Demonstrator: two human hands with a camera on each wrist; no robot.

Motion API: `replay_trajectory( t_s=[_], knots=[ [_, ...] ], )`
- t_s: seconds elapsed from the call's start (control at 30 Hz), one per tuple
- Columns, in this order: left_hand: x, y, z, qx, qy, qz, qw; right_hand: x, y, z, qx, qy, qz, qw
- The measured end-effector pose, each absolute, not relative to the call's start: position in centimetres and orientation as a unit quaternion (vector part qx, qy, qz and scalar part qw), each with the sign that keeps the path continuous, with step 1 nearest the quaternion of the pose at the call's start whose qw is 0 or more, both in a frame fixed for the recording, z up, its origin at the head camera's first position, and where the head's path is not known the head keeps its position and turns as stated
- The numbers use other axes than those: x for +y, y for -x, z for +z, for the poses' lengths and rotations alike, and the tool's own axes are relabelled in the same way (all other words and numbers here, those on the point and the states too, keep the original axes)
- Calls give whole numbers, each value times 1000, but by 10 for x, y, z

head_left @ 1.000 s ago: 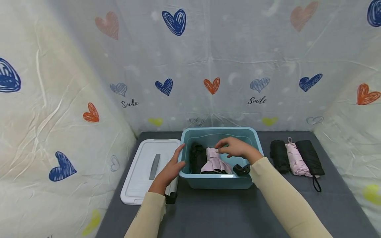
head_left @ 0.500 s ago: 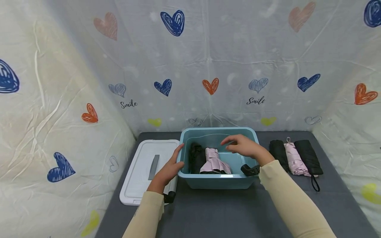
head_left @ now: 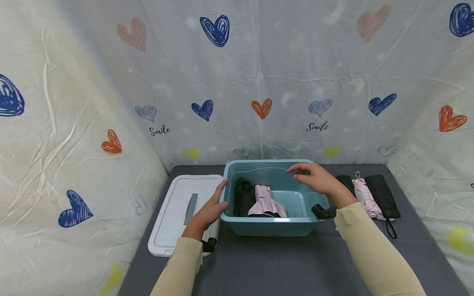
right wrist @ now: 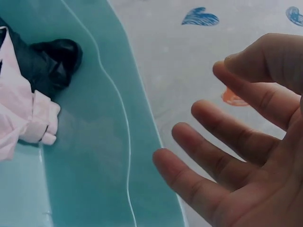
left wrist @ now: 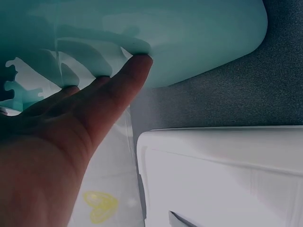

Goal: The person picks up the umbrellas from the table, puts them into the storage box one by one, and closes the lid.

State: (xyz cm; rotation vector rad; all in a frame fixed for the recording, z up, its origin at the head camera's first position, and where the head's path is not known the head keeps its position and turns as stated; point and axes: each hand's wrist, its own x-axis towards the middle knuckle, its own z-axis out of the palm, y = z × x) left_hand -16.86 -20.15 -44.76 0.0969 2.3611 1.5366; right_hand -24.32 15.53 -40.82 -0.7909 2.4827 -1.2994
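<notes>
My left hand (head_left: pixel 208 211) rests its straight fingers against the left side of a blue plastic bin (head_left: pixel 272 229); in the left wrist view the fingertips (left wrist: pixel 140 61) touch its outer wall. My right hand (head_left: pixel 318 179) hovers over the bin's right rim, holding nothing, its fingers loosely bent and spread in the right wrist view. In the left half of the bin lie a black folded umbrella (head_left: pixel 243 197) and, beside it, a pink folded umbrella (head_left: pixel 266 202) with a black underside. The right wrist view shows the pink one's narrow strapped end (right wrist: pixel 45 118).
Left of the bin, a white lid (head_left: pixel 168 218) with a grey handle lies on the grey table (head_left: pixel 266 263). To the right lie a pink folded umbrella (head_left: pixel 366 199) and a black one (head_left: pixel 383 195) with a wrist loop, plus another black one (head_left: pixel 345 181), partly hidden.
My right hand has let go of the pink umbrella in the bin and moved right, towards the bin's right rim. The left hand stays at the bin's left side.
</notes>
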Motion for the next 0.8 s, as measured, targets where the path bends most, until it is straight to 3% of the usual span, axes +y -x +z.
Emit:
replay_trajectory(
  t_s=[0.8],
  knots=[
    [-199,168,-449,827,-24,542,150,209,244,-423,862,153,-479,59]
  ],
)
